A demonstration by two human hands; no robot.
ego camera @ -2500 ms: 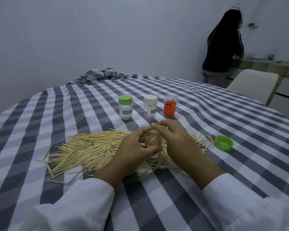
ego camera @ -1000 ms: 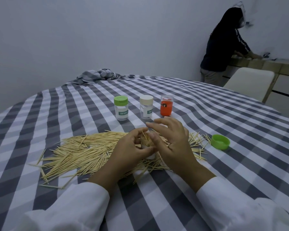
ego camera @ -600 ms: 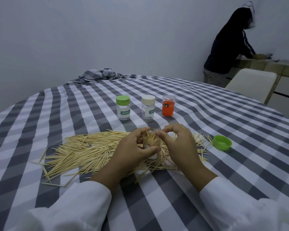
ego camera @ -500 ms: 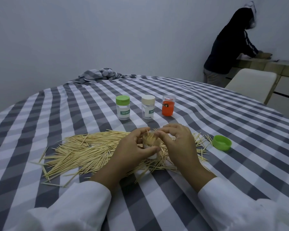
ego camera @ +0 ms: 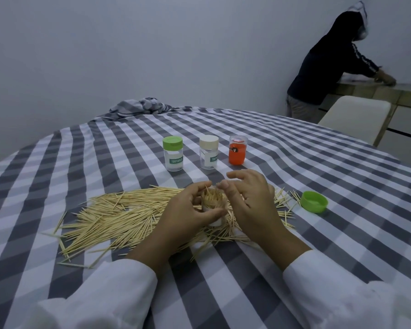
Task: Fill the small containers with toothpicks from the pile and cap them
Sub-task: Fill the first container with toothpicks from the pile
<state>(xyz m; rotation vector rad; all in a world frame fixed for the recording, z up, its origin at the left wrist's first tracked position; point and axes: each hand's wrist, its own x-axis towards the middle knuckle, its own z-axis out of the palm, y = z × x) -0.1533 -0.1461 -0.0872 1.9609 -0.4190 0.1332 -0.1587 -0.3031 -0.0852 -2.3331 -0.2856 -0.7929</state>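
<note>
— Wooden toothpicks (ego camera: pixel 119 214) lay in a loose pile on the near left part of the grey-and-white checked tablecloth (ego camera: pixel 342 198), didn't they?

— They did, spread from the left toward the middle, some running under both hands. Just right of the pile's centre, the left hand (ego camera: pixel 188 214) was wrapped around an open clear container (ego camera: pixel 212 205), thumb on the near side and fingers curled round the far side, gripping it upright on the cloth. It was packed with toothpicks standing on end, tips poking above the rim.

— And beyond it?

— Farther back stood three more containers in a row: a green-capped container (ego camera: pixel 173 154) on the left, a cream-capped container (ego camera: pixel 208 151) in the middle, both clear with a label, and an orange container (ego camera: pixel 237 150) on the right with a clear top.

— What about the other hand?

— The right hand (ego camera: pixel 249 198) hovered just right of the open container, fingers loosely spread and bent, its thumb tip near the toothpick tips. It held nothing I could make out.

— Anything farther right?

— A loose green cap (ego camera: pixel 314 201) lay open side up on the cloth, apart from the hand, near the pile's right fringe. Far right, a person in a dark hooded top (ego camera: pixel 328 67) leaned over a counter (ego camera: pixel 370 87), behind a pale chair back (ego camera: pixel 351 117).
</note>
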